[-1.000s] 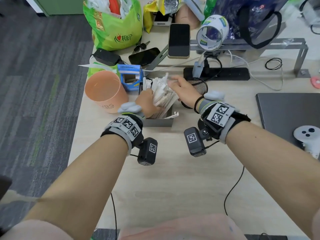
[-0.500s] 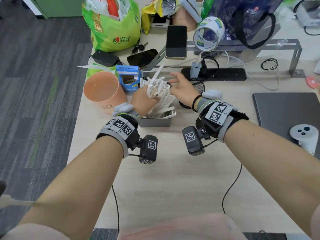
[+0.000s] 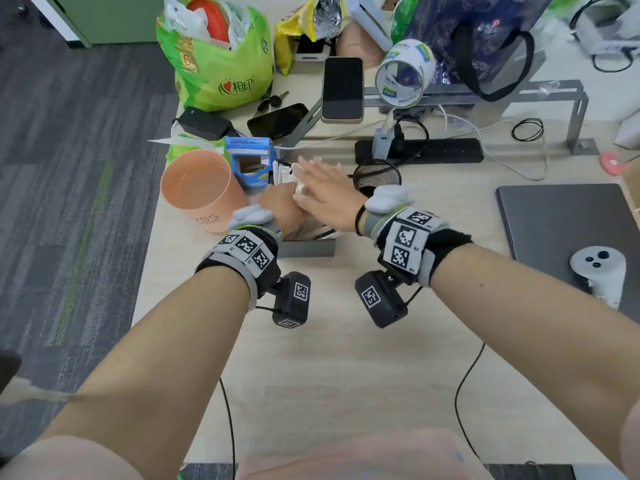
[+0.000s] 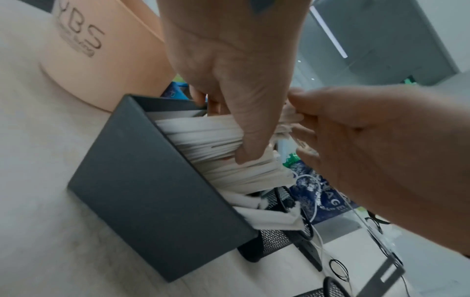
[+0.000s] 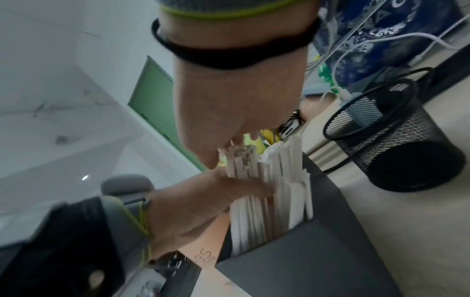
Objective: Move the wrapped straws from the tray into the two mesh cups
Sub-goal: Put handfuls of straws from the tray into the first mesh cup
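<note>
A thick bundle of white wrapped straws point(image 4: 216, 140) stands tilted in the dark grey tray point(image 4: 142, 201). My left hand point(image 3: 282, 206) grips this bundle from the left, thumb across it. My right hand point(image 3: 325, 188) lies flat over the upper ends of the straws point(image 5: 254, 180), fingers straight and touching them. More straws point(image 4: 274, 219) lie loose in the tray's near end. One black mesh cup point(image 3: 377, 174) stands upright just right of the tray point(image 3: 306, 247), behind my right wrist. The left wrist view shows a second mesh cup point(image 4: 333, 289) at its lower edge.
A peach plastic cup point(image 3: 201, 188) and a blue carton point(image 3: 251, 161) crowd the tray's left side. A black power strip point(image 3: 419, 150) with cables runs behind the mesh cup. A grey laptop point(image 3: 568, 230) and white controller point(image 3: 597, 268) sit at right.
My right hand has swung left from beside the mesh cup and flattened onto the straw ends. My left hand keeps its grip on the bundle, now more upright.
</note>
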Demonstrator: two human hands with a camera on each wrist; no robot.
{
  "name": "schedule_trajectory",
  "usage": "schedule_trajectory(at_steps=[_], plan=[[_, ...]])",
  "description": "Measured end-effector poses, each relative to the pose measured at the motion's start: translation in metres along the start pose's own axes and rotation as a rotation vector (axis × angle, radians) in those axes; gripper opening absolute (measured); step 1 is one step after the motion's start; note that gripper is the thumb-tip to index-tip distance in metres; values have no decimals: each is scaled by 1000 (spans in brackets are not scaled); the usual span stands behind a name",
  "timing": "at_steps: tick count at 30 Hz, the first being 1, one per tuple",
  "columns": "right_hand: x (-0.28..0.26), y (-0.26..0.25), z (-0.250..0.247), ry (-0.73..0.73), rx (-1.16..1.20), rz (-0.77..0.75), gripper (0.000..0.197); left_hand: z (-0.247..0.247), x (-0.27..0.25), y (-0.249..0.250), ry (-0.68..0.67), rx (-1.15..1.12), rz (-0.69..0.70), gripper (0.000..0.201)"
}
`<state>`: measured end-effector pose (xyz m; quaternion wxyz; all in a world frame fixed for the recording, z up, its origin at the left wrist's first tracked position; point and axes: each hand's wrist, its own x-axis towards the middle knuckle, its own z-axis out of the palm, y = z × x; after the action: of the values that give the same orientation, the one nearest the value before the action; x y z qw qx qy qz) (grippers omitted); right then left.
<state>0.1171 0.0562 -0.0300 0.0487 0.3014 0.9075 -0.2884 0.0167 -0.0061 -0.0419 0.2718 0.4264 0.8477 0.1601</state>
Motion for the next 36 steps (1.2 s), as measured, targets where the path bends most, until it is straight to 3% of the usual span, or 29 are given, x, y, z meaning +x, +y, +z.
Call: schedule_trajectory(at_steps=[3,7,12,15,20,26,31,33,36], plan=[[-5,13,-15,164,281,50,70,-7,0,12,87,-20,39,26],[-14,43,-43,347,498,150,62,-22,7,33,185,-91,35,15],[-24,89,-51,238,443,434,60,-28,19,64,411,-360,56,17],[-33,106,-48,196,437,504,57,-24,25,88,463,-576,59,28],[-37,124,-41,212,526,521,58,1,27,121,376,-707,2,42],[-28,133,-37,74,567,462,70,43,47,124,341,-586,19,20],[-23,143,-30,43,540,412,78,64,62,115,190,-419,113,24],[-20,147,-28,31,530,408,84,67,67,113,122,-348,157,42],[-17,150,-23,59,558,390,96,67,67,110,122,-276,222,68]])
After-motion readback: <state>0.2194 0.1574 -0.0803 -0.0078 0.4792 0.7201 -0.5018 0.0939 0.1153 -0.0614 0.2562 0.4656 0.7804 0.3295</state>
